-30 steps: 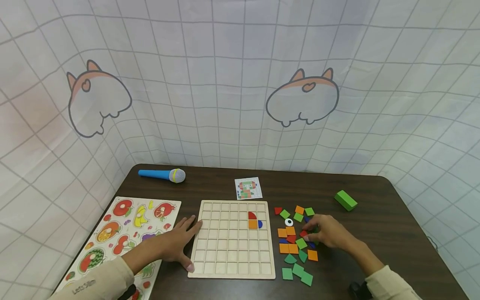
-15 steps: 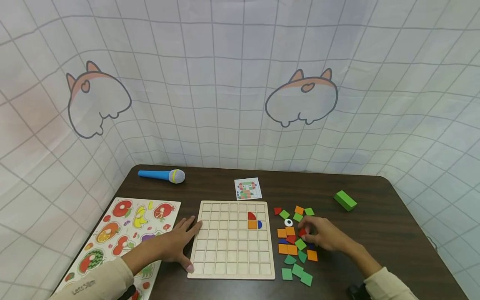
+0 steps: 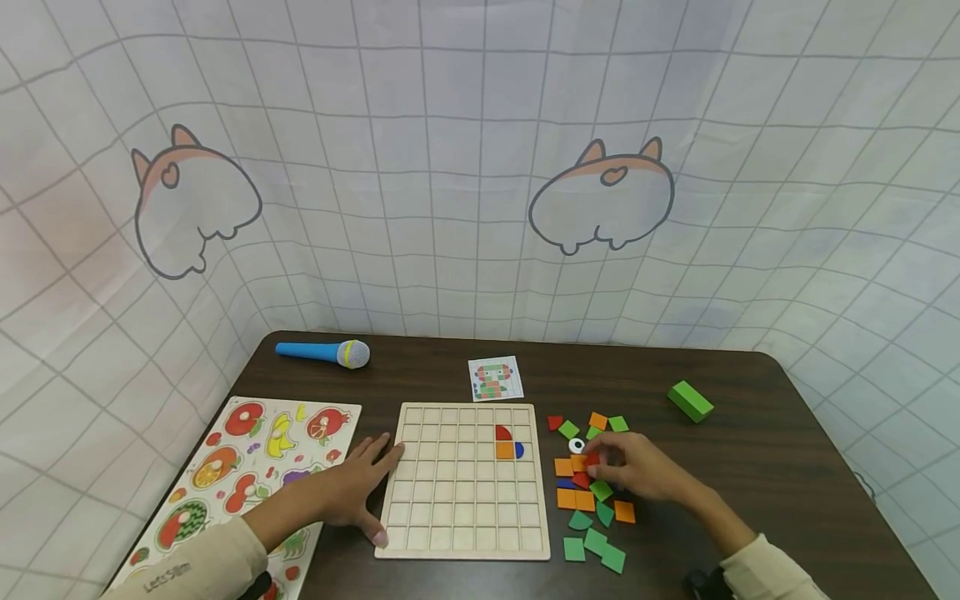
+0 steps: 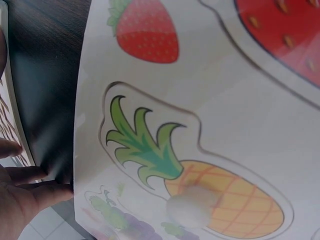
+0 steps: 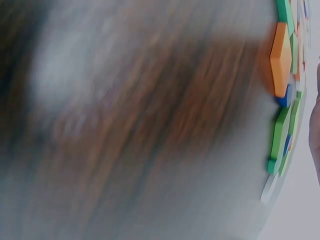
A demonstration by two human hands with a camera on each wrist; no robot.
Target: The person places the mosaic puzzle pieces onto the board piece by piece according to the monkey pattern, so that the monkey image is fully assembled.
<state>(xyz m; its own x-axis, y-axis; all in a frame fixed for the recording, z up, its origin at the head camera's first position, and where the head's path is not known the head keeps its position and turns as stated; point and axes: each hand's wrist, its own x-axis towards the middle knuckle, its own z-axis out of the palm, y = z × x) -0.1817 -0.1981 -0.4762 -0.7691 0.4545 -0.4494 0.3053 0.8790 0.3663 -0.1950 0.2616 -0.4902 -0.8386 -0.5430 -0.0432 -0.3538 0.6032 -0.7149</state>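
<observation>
My left hand [image 3: 352, 490] lies with fingers spread along the left edge of a wooden grid board [image 3: 450, 483], fingertips and thumb on its rim. In the board's upper right sit a red quarter-circle [image 3: 503, 432], an orange square [image 3: 506, 450] and a blue half-circle [image 3: 519, 450]. Over the loose coloured pieces to the right of the board, my right hand [image 3: 637, 468] pinches a red piece [image 3: 592, 459] between thumb and fingers, most of it covered. The right wrist view catches only a sliver of that hand, beside an orange piece [image 5: 281, 60].
A fruit puzzle board [image 3: 281, 492] lies under the left forearm. Behind the grid board is a pattern card [image 3: 496, 378]. A blue toy microphone [image 3: 322, 352] lies at back left, a green block [image 3: 691, 402] at back right. Green pieces [image 3: 596, 541] lie near the front.
My right hand has picked the red piece out of the pile and carried it a little to the left. The left hand stays at the board's edge.
</observation>
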